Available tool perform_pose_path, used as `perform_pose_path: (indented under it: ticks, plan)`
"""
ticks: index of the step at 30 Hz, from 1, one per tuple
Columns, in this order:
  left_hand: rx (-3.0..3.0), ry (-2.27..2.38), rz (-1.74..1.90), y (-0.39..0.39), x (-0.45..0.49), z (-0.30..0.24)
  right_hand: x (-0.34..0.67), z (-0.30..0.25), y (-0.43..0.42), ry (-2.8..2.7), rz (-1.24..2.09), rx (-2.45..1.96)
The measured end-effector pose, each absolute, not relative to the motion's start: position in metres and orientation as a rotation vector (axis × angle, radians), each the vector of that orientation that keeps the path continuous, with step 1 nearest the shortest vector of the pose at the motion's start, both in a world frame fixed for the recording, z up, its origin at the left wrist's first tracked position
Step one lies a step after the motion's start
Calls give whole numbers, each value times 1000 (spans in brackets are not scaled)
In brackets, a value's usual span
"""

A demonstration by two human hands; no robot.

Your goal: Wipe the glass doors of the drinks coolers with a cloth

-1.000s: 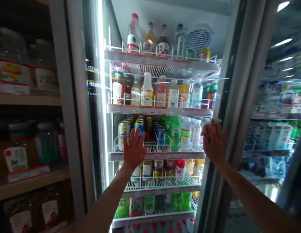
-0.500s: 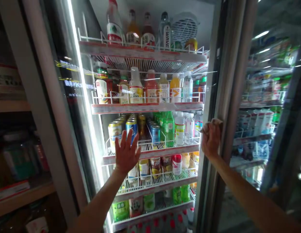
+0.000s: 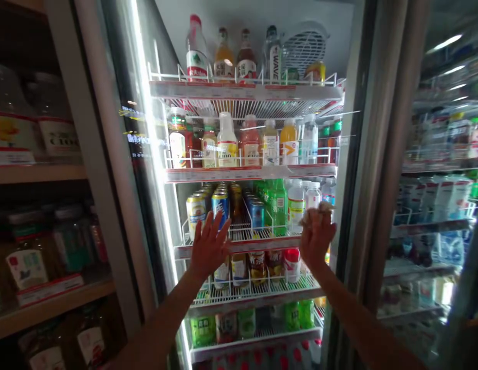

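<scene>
My left hand (image 3: 210, 246) is raised with its fingers spread and holds nothing. It is in front of the third shelf, where a blue can (image 3: 220, 205) and a pale yellow-and-white can (image 3: 196, 210) stand behind the fingertips. My right hand (image 3: 316, 239) is closed on a crumpled, light brownish cloth (image 3: 322, 210), a little blurred. That hand is before the right end of the same shelf, near clear bottles (image 3: 296, 203). Whether the cloth touches the glass, I cannot tell.
A lit drinks cooler fills the middle, with bottles on its top shelf (image 3: 239, 91) and second shelf (image 3: 250, 174). Metal door frames (image 3: 381, 154) stand at the right. Wooden shelving (image 3: 38, 173) with bottles is at the left.
My right hand has moved left with the cloth, off the metal door frame to in front of the shelves. The left hand stays spread. The view has shifted slightly left.
</scene>
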State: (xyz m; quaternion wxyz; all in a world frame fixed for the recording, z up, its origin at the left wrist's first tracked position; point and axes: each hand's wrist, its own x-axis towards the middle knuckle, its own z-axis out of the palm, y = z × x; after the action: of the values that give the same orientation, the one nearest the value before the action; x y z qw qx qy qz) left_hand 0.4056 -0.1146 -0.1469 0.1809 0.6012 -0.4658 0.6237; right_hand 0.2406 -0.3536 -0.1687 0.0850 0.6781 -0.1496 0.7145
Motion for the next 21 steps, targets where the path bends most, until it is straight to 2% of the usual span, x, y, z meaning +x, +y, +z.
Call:
perform_pose_path:
  ticks: [5, 7, 11, 13, 18, 21]
  plan:
    - [1712, -1391, 1785, -92, 422, -158, 245, -213, -324, 214, 1572, 2244]
    - [1724, -1374, 1790, -90, 424, -161, 238, -199, -341, 33, 1704, 2205]
    - [1720, -1369, 1797, -93, 423, -162, 240, -152, -360, -559, 2197, 1960]
    - [1716, -1369, 1794, -94, 422, -161, 252, -154, -340, -454, 2156, 2003]
    - [1693, -1379, 1789, -94, 423, -161, 263, -199, -299, 193, 1606, 2221]
    - [1690, -1372, 1792, -94, 423, -161, 242, -189, -336, -88, 1757, 2171]
